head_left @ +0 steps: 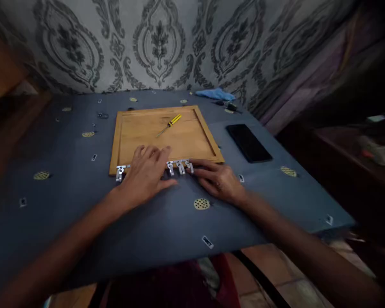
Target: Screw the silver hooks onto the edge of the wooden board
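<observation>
A shallow wooden tray (167, 137) lies on the table covered by a blue-grey cloth (67, 188). A yellow-handled screwdriver (170, 124) rests inside the tray. A silver metal hook rail (179, 166) runs along the tray's near edge. My left hand (146, 173) lies flat over the rail's middle, fingers spread and reaching into the tray. My right hand (216, 179) rests on the cloth at the rail's right end, fingers stretched out toward the hooks. The rail's left end hook (119, 172) shows beside my left hand.
A black phone (248, 142) lies face up right of the tray. A blue cloth (214, 93) and small dark tools (228, 105) sit at the back right. Patterned wallpaper (160, 42) backs the table. The table's near edge (211, 252) drops to a tiled floor.
</observation>
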A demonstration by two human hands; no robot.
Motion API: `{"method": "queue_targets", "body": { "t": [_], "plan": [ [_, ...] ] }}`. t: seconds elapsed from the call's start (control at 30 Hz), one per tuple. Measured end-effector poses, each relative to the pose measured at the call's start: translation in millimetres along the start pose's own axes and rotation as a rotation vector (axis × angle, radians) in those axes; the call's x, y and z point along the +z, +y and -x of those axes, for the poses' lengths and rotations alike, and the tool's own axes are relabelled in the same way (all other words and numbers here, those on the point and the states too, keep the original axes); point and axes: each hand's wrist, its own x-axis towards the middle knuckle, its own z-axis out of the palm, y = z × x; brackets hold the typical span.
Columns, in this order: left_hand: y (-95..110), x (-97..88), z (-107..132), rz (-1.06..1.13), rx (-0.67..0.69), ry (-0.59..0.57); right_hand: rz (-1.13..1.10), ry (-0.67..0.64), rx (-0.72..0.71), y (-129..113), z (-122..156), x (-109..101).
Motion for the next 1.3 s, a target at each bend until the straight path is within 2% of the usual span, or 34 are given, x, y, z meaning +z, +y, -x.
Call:
{"method": "queue_targets", "body": {
  "t": [0.33, 1.0, 1.2, 1.3],
  "plan": [
    [-4, 7.4, -8, 0.137, -0.077, -0.069, 0.000, -0.025, 0.032, -2, -1, -1],
    [-2, 7.2, -10, 0.118, -0.085, -0.081, -0.014, -0.015, 0.026, 0, 1, 2],
    [-2, -2.2, -7, 0.115, -0.102, 0.004, -0.023, -0.016, 0.015, 1, 2, 1],
    [-13, -12.3, 0, 0.140, -0.118, 0.070, -0.014, -0.010, 0.004, 2, 1, 2]
  ]
}}
